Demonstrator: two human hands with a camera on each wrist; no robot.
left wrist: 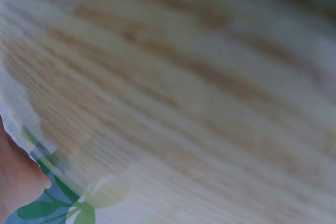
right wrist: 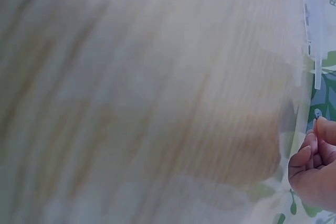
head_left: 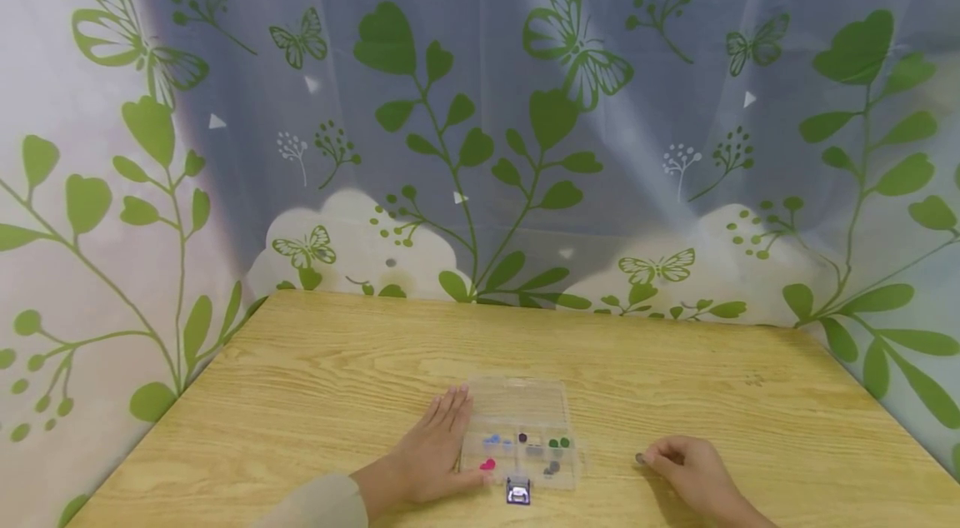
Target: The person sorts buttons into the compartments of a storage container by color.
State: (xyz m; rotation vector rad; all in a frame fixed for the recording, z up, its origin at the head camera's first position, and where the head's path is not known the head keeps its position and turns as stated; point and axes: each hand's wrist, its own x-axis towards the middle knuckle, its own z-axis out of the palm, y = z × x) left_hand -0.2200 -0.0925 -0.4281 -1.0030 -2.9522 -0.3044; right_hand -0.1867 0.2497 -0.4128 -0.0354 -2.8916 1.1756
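Observation:
A clear plastic compartment box (head_left: 558,480) lies on the table with its transparent lid (head_left: 519,399) folded back. My left hand (head_left: 437,455) lies flat along the box's left side, fingers straight and thumb across the near left corner. Several small round pieces sit in the compartments: blue pieces (head_left: 492,440), a dark purple piece (head_left: 522,437), green pieces (head_left: 554,443), pink pieces (head_left: 488,465) and grey pieces (head_left: 553,468). To the right of the box, my right hand (head_left: 693,471) pinches a small grey disc (right wrist: 317,113) between thumb and forefinger, just above the table.
A shiny purple-blue latch (head_left: 518,491) is at the box's front edge. The wood-grain table (head_left: 337,361) reaches back to a curtain (head_left: 480,95) printed with green leaves and butterflies, which also hangs along both sides.

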